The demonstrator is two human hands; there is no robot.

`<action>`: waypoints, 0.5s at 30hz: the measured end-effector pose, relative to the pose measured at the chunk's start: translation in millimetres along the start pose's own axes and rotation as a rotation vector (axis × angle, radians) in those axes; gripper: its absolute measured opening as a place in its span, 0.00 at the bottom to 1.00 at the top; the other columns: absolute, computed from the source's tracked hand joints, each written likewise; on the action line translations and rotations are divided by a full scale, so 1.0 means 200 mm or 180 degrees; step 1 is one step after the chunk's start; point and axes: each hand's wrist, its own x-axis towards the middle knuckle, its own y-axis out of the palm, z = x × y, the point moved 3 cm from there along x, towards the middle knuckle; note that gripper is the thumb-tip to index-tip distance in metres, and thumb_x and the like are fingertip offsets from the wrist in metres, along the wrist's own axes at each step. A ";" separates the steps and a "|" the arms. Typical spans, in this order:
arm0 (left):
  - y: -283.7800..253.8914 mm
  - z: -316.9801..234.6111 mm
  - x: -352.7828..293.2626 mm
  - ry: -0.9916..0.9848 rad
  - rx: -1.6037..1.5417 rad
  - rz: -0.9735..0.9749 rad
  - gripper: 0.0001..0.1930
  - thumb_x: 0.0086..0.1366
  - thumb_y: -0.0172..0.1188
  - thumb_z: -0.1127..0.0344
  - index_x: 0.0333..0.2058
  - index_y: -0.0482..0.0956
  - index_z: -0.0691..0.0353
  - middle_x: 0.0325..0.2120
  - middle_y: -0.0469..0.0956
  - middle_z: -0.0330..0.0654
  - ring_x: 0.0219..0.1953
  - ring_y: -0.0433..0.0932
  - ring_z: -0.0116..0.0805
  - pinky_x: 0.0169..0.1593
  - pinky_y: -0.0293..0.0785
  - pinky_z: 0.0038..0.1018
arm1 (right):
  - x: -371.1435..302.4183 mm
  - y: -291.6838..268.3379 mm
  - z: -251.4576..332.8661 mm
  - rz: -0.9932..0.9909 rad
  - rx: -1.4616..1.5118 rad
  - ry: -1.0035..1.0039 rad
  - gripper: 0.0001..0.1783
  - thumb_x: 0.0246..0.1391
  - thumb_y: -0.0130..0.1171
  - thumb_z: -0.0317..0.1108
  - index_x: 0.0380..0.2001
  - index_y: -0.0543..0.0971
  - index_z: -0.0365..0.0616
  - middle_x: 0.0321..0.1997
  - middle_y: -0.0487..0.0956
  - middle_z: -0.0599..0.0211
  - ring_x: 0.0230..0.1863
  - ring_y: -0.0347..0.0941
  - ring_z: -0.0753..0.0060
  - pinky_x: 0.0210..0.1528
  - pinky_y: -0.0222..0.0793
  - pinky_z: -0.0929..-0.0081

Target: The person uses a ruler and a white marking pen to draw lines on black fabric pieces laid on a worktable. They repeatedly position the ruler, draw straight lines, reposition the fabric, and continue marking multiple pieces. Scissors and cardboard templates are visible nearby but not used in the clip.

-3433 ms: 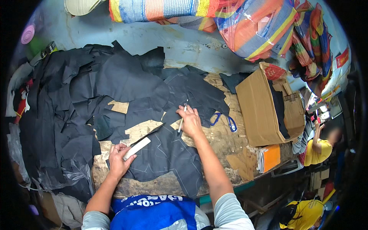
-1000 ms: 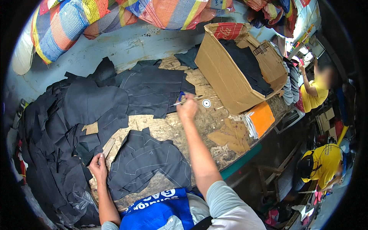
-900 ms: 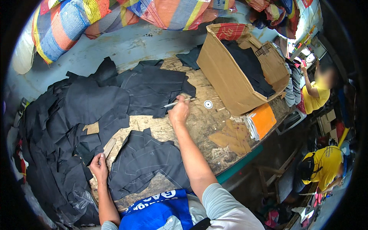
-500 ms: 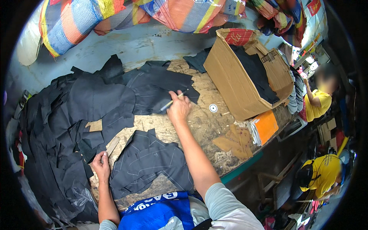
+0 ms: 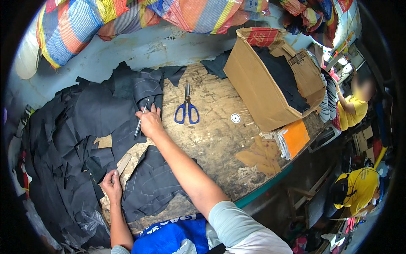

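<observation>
My right hand (image 5: pixel 151 122) has a slim silver pen (image 5: pixel 142 118) in its closed fingers and rests on a dark sheet piece (image 5: pixel 149 86) with pale drawn lines. That piece is bunched at the edge of a large pile of dark pieces (image 5: pixel 105 106). Nearer to me, my left hand (image 5: pixel 112 186) pinches a flat tan strip (image 5: pixel 124 164) beside the pile. Between my forearms lies another dark marked piece (image 5: pixel 150 182), partly covered by my right arm. Blue-handled scissors (image 5: pixel 187 108) lie on the wooden table (image 5: pixel 215 148), right of my right hand, blades pointing away.
An open cardboard box (image 5: pixel 258 84) with dark pieces inside stands at the right. Beside it lie an orange folder (image 5: pixel 296 137), a brown flat piece (image 5: pixel 262 156) and a round white marker (image 5: pixel 235 118). Striped woven sacks (image 5: pixel 203 15) hang behind. Two people in yellow work at the right.
My right hand has moved left with the pen, and the dark marked piece has shifted left, bunching against the pile. The scissors now show. My left hand has barely moved.
</observation>
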 end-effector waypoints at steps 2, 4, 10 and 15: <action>0.00 -0.01 -0.01 0.0088 -0.0013 -0.0054 0.09 0.62 0.57 0.70 0.32 0.79 0.73 0.26 0.78 0.45 0.30 0.75 0.30 0.37 0.70 0.26 | -0.05 -0.08 -0.03 -0.0070 0.0490 0.0000 0.24 0.42 0.51 0.21 0.46 0.78 0.50 0.58 0.71 0.54 0.61 0.62 0.44 0.61 0.59 0.54; 0.00 0.00 0.00 -0.0155 -0.0172 0.0041 0.09 0.62 0.57 0.70 0.33 0.79 0.72 0.27 0.78 0.45 0.31 0.75 0.30 0.37 0.70 0.25 | -0.16 -0.27 -0.10 -0.0863 0.0887 -0.0322 0.18 0.43 0.56 0.24 0.41 0.79 0.46 0.47 0.78 0.53 0.44 0.76 0.52 0.48 0.71 0.64; 0.01 0.01 0.00 -0.0105 -0.0245 0.0039 0.09 0.63 0.57 0.70 0.34 0.79 0.72 0.28 0.78 0.44 0.32 0.75 0.29 0.38 0.69 0.24 | -1.08 -0.89 -0.73 -0.0969 0.0260 0.1786 0.18 0.39 0.72 0.43 0.24 0.78 0.39 0.24 0.79 0.61 0.24 0.74 0.71 0.29 0.70 0.73; 0.02 0.01 0.00 -0.0138 -0.0266 0.0022 0.10 0.62 0.57 0.69 0.33 0.79 0.72 0.28 0.79 0.46 0.32 0.75 0.31 0.38 0.70 0.25 | -1.60 -1.13 -1.02 -0.0571 -0.1160 0.1944 0.42 0.24 0.77 0.49 0.45 0.73 0.42 0.59 0.68 0.50 0.59 0.60 0.46 0.59 0.57 0.58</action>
